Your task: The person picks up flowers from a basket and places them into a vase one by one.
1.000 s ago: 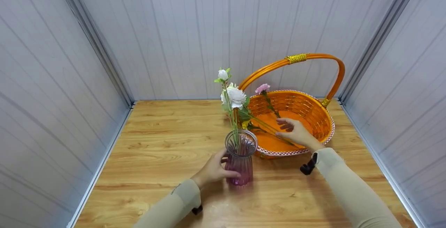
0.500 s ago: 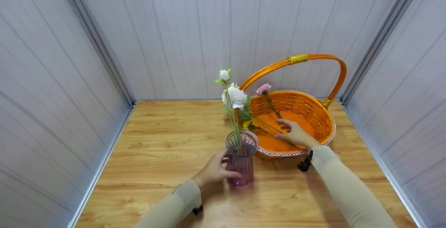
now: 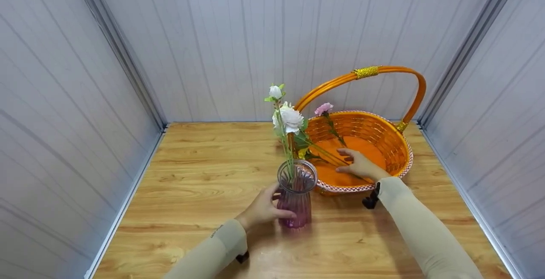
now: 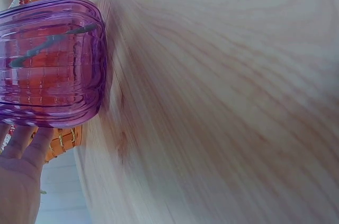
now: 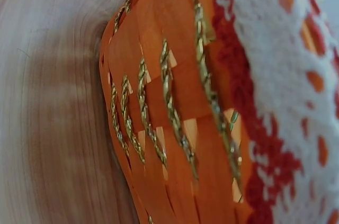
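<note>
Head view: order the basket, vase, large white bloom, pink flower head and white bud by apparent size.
1. Basket
2. Vase
3. Large white bloom
4. Pink flower head and white bud: too alike to rank

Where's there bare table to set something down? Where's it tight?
Biggest free patch: table left of the vase, between the back wall and left sleeve. Smaller one: between vase and right sleeve, in front of the basket. Tight: from vase to basket, and inside the basket around the stems and right grip.
</note>
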The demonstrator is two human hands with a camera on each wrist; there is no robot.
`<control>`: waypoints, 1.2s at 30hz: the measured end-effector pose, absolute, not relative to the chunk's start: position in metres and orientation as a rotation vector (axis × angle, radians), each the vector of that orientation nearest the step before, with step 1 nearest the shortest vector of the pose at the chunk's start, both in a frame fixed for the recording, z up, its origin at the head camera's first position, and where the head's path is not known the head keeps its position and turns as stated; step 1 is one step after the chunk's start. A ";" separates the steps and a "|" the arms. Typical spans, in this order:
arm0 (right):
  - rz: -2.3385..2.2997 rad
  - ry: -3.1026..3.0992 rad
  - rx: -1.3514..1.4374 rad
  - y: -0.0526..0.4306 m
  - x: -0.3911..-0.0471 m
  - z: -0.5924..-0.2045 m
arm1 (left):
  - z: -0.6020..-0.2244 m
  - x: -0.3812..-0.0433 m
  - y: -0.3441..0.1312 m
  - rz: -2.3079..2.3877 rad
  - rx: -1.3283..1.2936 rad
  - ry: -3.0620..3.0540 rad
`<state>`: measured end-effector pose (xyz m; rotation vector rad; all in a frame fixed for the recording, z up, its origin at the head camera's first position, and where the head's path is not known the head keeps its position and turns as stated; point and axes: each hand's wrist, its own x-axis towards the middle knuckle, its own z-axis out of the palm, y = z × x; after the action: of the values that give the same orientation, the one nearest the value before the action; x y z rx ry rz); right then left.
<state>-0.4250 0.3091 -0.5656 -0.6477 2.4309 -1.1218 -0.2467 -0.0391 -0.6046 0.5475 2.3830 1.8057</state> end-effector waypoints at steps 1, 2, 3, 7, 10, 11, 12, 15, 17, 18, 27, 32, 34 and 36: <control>-1.119 2.429 -0.642 0.310 -0.425 -0.566 | -0.605 -0.246 -0.039 1.805 0.543 2.382; -1.114 2.427 -0.635 0.310 -0.426 -0.567 | -0.605 -0.246 -0.039 1.802 0.541 2.385; -1.107 2.426 -0.632 0.311 -0.427 -0.567 | -0.604 -0.246 -0.039 1.801 0.539 2.384; -1.096 2.424 -0.620 0.311 -0.429 -0.569 | -0.604 -0.246 -0.038 1.788 0.540 2.397; -1.082 2.421 -0.628 0.311 -0.429 -0.569 | -0.604 -0.247 -0.038 1.780 0.550 2.409; -1.078 2.420 -0.632 0.311 -0.429 -0.569 | -0.604 -0.247 -0.038 1.778 0.551 2.409; -1.074 2.418 -0.636 0.311 -0.429 -0.569 | -0.604 -0.247 -0.038 1.779 0.552 2.410; -1.058 2.421 -0.650 0.311 -0.430 -0.569 | -0.604 -0.247 -0.038 1.780 0.554 2.407; -1.054 2.428 -0.644 0.311 -0.430 -0.568 | -0.604 -0.247 -0.038 1.783 0.549 2.399; -1.050 2.434 -0.645 0.311 -0.430 -0.568 | -0.604 -0.247 -0.038 1.783 0.548 2.399; -1.081 2.479 -0.619 0.311 -0.430 -0.569 | -0.605 -0.247 -0.038 1.791 0.543 2.383; -1.130 2.524 -0.612 0.310 -0.431 -0.568 | -0.605 -0.248 -0.038 1.781 0.567 2.410; -1.152 2.548 -0.620 0.310 -0.431 -0.567 | -0.605 -0.248 -0.038 1.780 0.571 2.418; -1.169 2.571 -0.636 0.309 -0.431 -0.567 | -0.605 -0.248 -0.039 1.783 0.578 2.420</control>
<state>-0.4313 0.3092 -0.5667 -0.6361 2.5713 -1.1688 -0.2483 -0.0386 -0.6052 0.5782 2.4202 1.7834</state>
